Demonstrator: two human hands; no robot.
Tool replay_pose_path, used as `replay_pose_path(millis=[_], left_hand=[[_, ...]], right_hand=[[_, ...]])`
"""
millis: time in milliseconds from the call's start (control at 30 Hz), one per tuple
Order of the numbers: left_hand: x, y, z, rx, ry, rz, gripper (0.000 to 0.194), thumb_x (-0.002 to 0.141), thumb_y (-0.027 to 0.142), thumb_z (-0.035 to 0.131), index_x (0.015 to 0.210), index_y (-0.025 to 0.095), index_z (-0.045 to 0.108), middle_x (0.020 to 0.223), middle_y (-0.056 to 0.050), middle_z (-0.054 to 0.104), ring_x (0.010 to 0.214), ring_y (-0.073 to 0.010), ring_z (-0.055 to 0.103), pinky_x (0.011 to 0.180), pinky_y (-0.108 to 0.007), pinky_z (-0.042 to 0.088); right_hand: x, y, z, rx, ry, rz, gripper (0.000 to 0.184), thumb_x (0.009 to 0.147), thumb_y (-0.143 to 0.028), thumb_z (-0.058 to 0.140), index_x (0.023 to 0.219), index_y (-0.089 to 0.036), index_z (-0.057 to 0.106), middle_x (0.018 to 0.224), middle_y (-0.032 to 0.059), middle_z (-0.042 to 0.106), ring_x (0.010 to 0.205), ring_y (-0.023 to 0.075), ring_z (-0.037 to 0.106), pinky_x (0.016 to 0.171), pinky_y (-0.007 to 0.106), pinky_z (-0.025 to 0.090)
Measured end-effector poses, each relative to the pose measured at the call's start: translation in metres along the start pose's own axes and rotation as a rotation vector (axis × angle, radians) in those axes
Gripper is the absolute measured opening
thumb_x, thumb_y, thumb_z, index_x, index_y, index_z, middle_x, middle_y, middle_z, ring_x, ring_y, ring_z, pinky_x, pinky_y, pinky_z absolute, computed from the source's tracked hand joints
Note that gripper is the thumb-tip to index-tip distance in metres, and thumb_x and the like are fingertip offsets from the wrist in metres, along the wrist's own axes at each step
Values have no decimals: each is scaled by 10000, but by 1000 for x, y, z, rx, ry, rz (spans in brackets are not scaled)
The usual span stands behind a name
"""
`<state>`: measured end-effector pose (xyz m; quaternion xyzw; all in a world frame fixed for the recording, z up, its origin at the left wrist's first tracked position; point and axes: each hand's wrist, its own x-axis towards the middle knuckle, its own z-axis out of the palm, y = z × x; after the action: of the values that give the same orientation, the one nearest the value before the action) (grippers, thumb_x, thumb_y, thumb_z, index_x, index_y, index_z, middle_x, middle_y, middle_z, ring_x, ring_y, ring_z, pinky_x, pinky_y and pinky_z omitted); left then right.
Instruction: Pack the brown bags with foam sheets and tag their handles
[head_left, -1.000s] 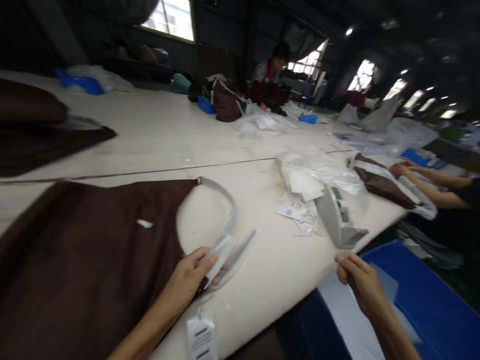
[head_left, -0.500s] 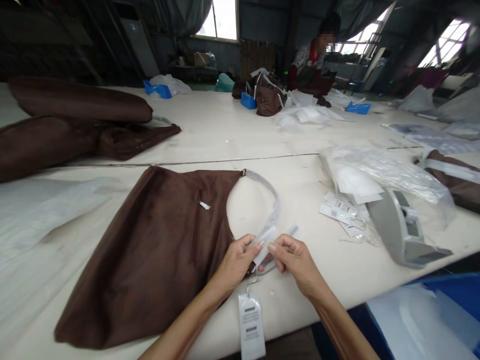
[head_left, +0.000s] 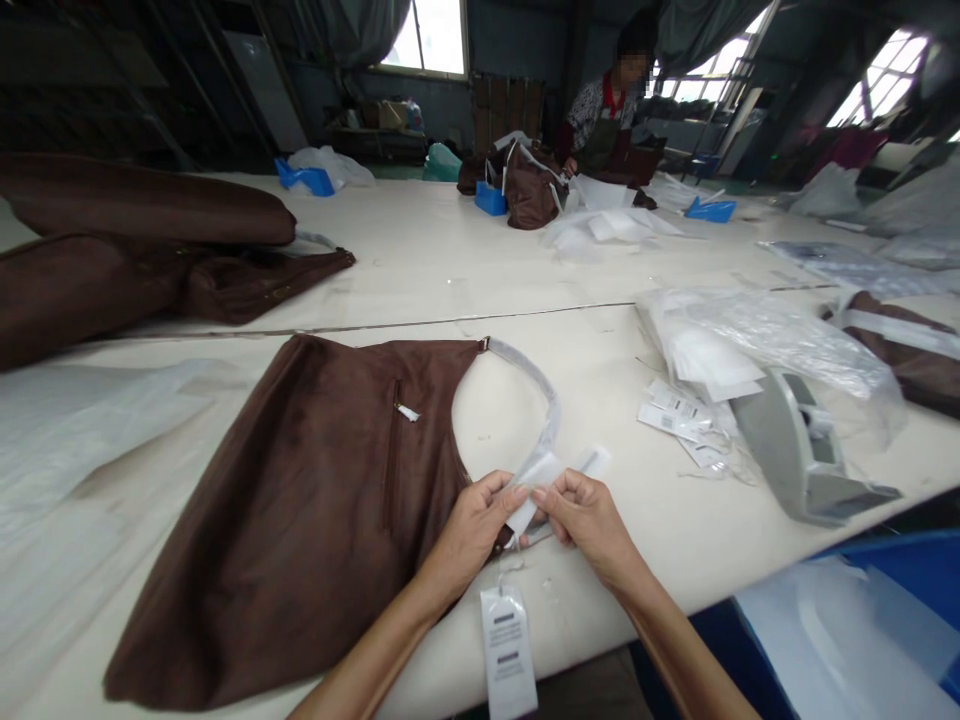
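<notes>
A brown handbag point(head_left: 337, 510) lies flat on the white table, its zip facing up. Its shoulder strap point(head_left: 551, 405), covered in pale wrapping, curves out to the right. My left hand point(head_left: 480, 515) pinches a small white sheet of wrapping point(head_left: 536, 490) at the strap's near end. On the sheet's other side, my right hand point(head_left: 581, 505) grips it between thumb and fingers. Both thumbs press close together, and the fingers beneath are partly hidden. A white hang tag point(head_left: 508, 645) dangles on a string below my hands, over the table edge.
A grey tape dispenser point(head_left: 806, 445), loose tags point(head_left: 679, 410) and clear plastic bags point(head_left: 787, 330) lie to the right. More brown bags point(head_left: 142, 215) rest at the far left. Below the edge stands a blue bin point(head_left: 900, 570). Across the table, a person point(head_left: 607, 115) stands by another bag.
The view has shifted slightly. My thumbs are a little closer together on the white sheet, and the tag has swung slightly right. The person opposite now shows a hand near the bag.
</notes>
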<state>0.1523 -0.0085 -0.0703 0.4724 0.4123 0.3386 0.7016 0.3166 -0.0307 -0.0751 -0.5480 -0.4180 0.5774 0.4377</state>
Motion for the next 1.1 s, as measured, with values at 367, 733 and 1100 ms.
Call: replay_pose_path(millis=[367, 733, 1100], left_hand=[[-4, 5, -9, -96, 20, 5, 381, 849, 511, 661, 859, 131, 653, 673, -37, 653, 501, -96, 511, 495, -193, 360], [1, -1, -21, -199, -17, -21, 423, 858, 527, 655, 1051, 153, 617, 652, -21, 636, 474, -84, 499, 479, -181, 360], [5, -5, -25, -264, -99, -32, 537, 859, 487, 677, 1239, 155, 494, 664, -49, 681, 430, -105, 526, 430, -187, 370]], right_hand=[[5, -8, -3, 38, -178, 36, 396, 749, -547, 727, 756, -168, 610, 646, 1, 642, 554, 106, 514, 542, 229, 370], [21, -15, 23, 147, -296, -8, 364, 838, -525, 657, 858, -165, 607, 609, -17, 624, 563, 139, 630, 532, 231, 358], [30, -4, 27, 204, -296, 39, 464, 790, -620, 691, 920, -185, 594, 500, -33, 608, 432, 126, 577, 453, 209, 371]])
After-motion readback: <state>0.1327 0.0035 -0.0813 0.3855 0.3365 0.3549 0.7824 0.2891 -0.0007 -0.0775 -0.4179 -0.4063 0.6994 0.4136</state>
